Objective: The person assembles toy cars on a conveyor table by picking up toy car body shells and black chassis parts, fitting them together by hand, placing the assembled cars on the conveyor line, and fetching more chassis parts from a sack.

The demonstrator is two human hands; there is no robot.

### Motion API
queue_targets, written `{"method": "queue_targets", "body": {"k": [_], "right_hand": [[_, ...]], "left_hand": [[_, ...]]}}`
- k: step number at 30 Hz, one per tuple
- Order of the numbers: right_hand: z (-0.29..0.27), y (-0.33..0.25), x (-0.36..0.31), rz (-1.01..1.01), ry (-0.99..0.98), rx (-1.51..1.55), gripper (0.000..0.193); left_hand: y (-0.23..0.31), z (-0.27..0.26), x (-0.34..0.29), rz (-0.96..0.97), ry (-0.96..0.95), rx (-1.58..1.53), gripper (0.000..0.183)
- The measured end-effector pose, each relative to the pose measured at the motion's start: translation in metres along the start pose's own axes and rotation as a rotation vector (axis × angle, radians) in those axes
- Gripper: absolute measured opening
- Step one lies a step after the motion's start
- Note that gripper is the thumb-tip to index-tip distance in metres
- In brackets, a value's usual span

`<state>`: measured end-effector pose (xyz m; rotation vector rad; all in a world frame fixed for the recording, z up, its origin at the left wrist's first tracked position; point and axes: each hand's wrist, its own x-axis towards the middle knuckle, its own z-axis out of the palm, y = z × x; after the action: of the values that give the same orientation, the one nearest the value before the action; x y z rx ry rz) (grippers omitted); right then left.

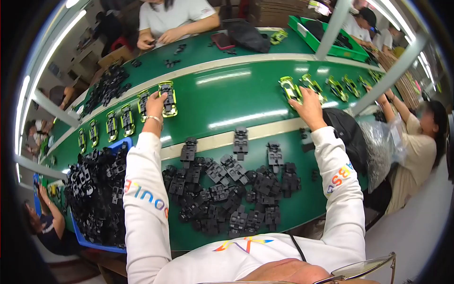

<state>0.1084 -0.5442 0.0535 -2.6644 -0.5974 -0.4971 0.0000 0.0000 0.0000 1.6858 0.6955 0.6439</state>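
My left hand [155, 107] is closed on the left edge of a lime-green toy car body [168, 100] with a black insert in it, on the green work surface. Another such car body [143, 101] lies just left of that hand, partly covered by it. Farther right, my right hand [308, 107] pinches the near end of a lime-green toy car body [288, 87] between thumb and fingers. This one shows a more open middle. Beside its fingers lies a further green car body [310, 83]. Several black plastic chassis parts [220, 189] are heaped between my forearms.
A blue bin [90, 242] heaped with black parts stands left of my left arm. More green car bodies [111, 126] line the surface on both sides. A pale rail [217, 142] crosses it. Across the bench sits a person [177, 21]; another person [416, 142] works at right.
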Motion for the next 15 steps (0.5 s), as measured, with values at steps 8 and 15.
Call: {"method": "queue_targets", "body": {"k": [8,15], "right_hand": [[0.011,0.029,0.001,0.039,-0.067,-0.105,0.055],[-0.014,-0.001,0.006,0.235,-0.264,0.345,0.047]], "left_hand": [[0.013,0.035,-0.031,0.089,0.195,0.456,0.046],[0.04,0.035,-0.069,0.41,0.366,0.468,0.053]]}}
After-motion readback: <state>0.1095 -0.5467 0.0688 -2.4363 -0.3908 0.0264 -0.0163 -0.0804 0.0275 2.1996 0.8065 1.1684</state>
